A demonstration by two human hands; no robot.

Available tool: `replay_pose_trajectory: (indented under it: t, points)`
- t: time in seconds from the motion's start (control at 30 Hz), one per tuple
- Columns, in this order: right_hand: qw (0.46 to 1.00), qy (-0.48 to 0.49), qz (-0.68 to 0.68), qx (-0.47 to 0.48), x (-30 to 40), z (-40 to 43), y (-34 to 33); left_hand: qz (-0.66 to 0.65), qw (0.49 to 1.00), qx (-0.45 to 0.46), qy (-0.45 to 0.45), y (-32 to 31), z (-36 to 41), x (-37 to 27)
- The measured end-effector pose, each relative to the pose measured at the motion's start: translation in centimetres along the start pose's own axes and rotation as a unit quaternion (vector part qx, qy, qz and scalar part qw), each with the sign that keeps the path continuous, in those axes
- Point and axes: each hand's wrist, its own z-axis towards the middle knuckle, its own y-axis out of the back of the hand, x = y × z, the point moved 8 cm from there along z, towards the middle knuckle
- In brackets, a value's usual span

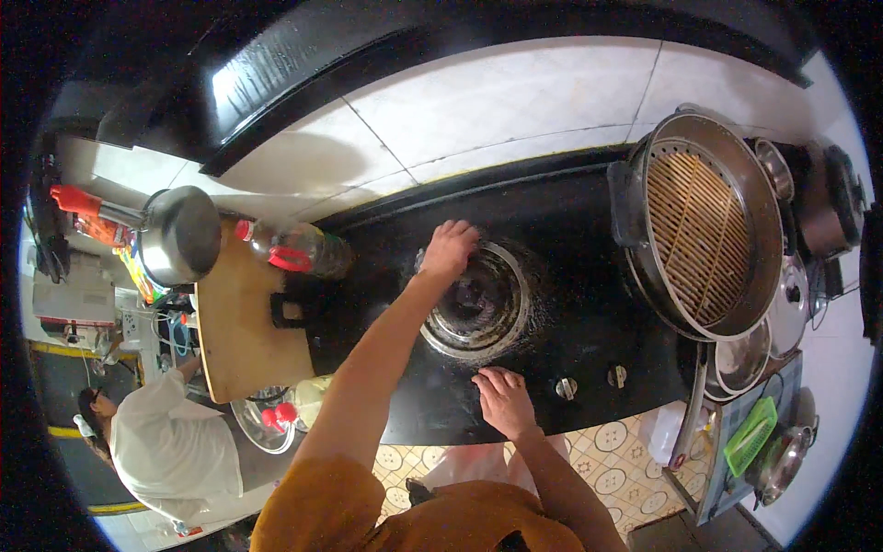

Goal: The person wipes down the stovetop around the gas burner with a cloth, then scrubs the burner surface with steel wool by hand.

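Observation:
A round metal burner ring [516, 324], ringed with wet-looking whitish residue, lies on the black cooktop [559, 228]. My left hand [450, 248] is at the ring's upper left edge, fingers bent down over it; whether something is under the fingers cannot be seen. Below the ring, near the cooktop's front edge, my right hand [505, 401] rests with its fingers curled on or just over the surface. Nothing shows clearly in it. To its right are two control knobs, one nearer [566, 388] and one farther [617, 376].
Right: a large steamer pot [766, 276] with a bamboo rack [693, 234], several pans and lids. Left: plastic bottles [303, 248], a wooden board [241, 331] and a saucepan [183, 234]. A person in a white top [172, 441] stands at far left. A range hood [303, 76] hangs above.

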Motion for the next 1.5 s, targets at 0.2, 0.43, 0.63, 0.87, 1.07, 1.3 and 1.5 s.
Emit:
replay_pose_trajectory:
  t: [0.2, 0.43, 0.63, 0.87, 1.07, 1.3, 1.5]
  points:
    - [1.0, -0.006, 0.004, 0.009, -0.4, 0.1, 0.0, 0.085, 0.992, 0.089, -0.025, 0.2, -2.7, 1.1]
    - [1.0, -0.005, 0.001, 0.011, -0.5, -0.1, -0.1, -0.038, 0.982, 0.041, 0.182, 1.7, -5.6, 5.0]
    - [1.0, -0.006, -0.003, 0.016, -0.4, 0.0, -0.2, 0.073, 0.994, 0.062, -0.054, -2.1, 1.6, -1.3]
    - [1.0, -0.021, 0.011, 0.012, -0.7, 0.1, 0.1, 0.035, 0.995, 0.097, 0.007, -1.0, -0.7, 2.0]
    - [1.0, -0.007, 0.016, 0.026, 0.0, 0.5, -0.2, 0.082, 0.976, 0.128, -0.158, -4.9, 2.1, -4.7]
    - [1.0, -0.02, 0.022, 0.005, -0.9, 0.1, 0.5, 0.061, 0.969, 0.238, 0.029, -2.1, -0.4, 2.6]
    - [1.0, -0.023, 0.011, 0.015, -0.6, 0.3, 0.0, 0.014, 0.987, 0.112, -0.118, -2.8, 3.5, -4.3]
